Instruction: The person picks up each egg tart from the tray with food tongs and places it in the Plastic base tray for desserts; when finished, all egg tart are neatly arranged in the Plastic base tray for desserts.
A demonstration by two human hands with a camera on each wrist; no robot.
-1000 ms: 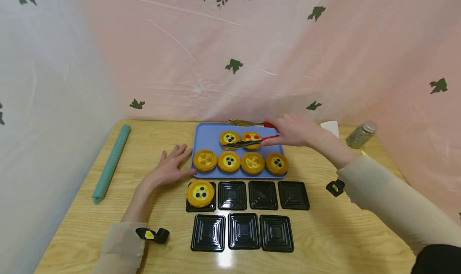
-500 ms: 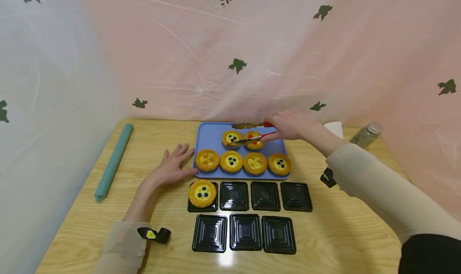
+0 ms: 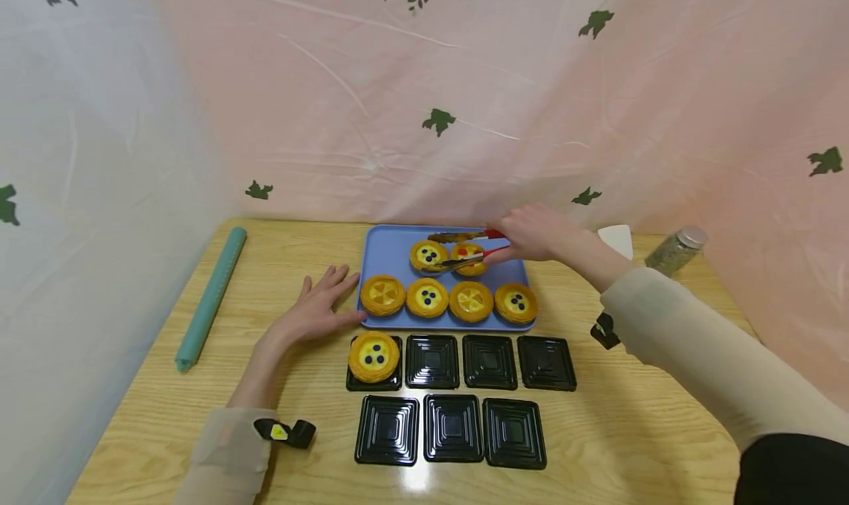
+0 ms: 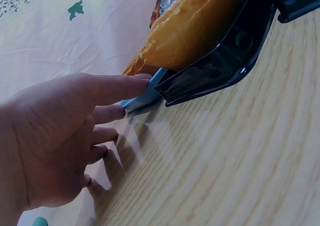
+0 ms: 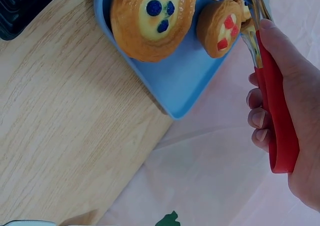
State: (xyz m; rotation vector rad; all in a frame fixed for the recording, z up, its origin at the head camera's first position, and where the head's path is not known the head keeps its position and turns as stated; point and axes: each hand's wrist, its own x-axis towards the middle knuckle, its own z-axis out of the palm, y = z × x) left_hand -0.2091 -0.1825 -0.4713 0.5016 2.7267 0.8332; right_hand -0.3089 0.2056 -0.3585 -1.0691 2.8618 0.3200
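Observation:
My right hand (image 3: 530,232) grips red-handled metal tongs (image 5: 277,121). In the head view the tongs' arms reach over the back of the blue tray (image 3: 382,251), one behind and one in front of a blueberry-topped tart (image 3: 427,255). Whether they touch it I cannot tell. Beside it sits a red-topped tart (image 3: 467,253), partly covered by the front arm. My left hand (image 3: 318,306) is spread at the tray's left edge, thumb at the near corner. Along the tray's front lie several tarts, among them one with orange wedges (image 3: 382,295).
Several black square plastic trays (image 3: 432,361) stand in two rows before the blue tray. The back-left one holds a blueberry tart (image 3: 374,357). A teal roll (image 3: 212,298) lies at left; a glass shaker jar (image 3: 676,251) and a white object (image 3: 615,239) are at right.
The tongs have come lower over the back tarts, and their arms have drawn closer together around the blueberry tart. My left hand stays at the tray edge. The head view has shifted slightly.

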